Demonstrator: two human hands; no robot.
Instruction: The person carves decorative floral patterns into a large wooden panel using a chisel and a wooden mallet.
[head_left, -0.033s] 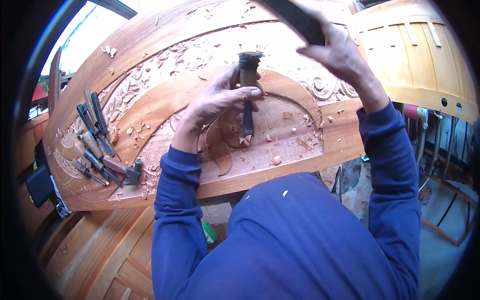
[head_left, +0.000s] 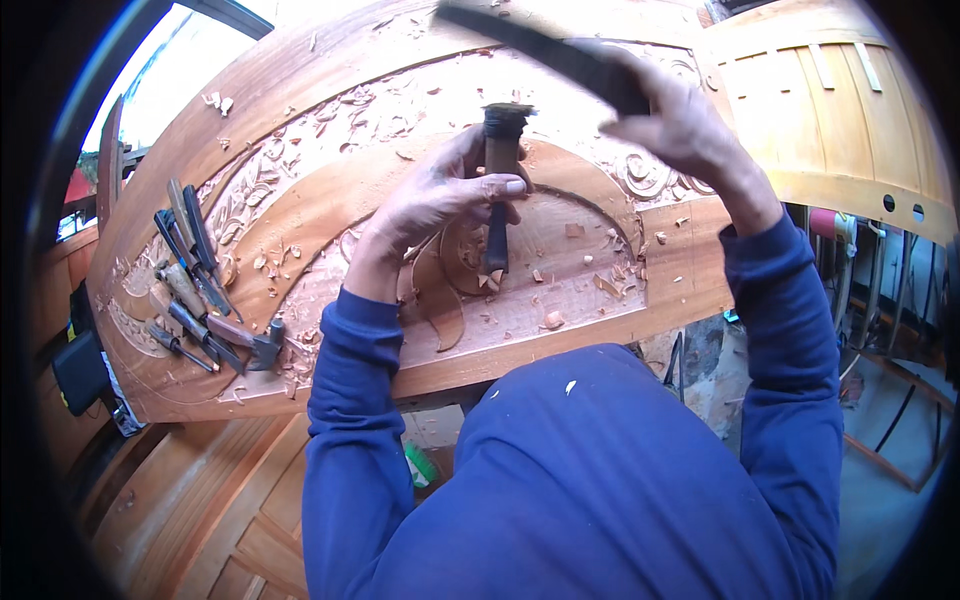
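Note:
My left hand (head_left: 440, 205) is closed around a chisel (head_left: 497, 185) with a wooden handle, held upright. Its dark blade touches the recessed centre of an arched, carved wooden panel (head_left: 330, 190). Raised above the chisel's top, my right hand (head_left: 680, 120) grips a dark, blurred striking tool (head_left: 540, 42). Wood chips (head_left: 575, 285) lie scattered around the blade and across the carving. Both forearms are in blue sleeves.
Several chisels (head_left: 190, 270) and a small hammer (head_left: 255, 342) lie on the panel's left end. A curved wooden piece (head_left: 850, 120) stands at the upper right. Panelled wood (head_left: 200, 510) lies below at the lower left, and metal frames and cables (head_left: 890, 400) are at the right.

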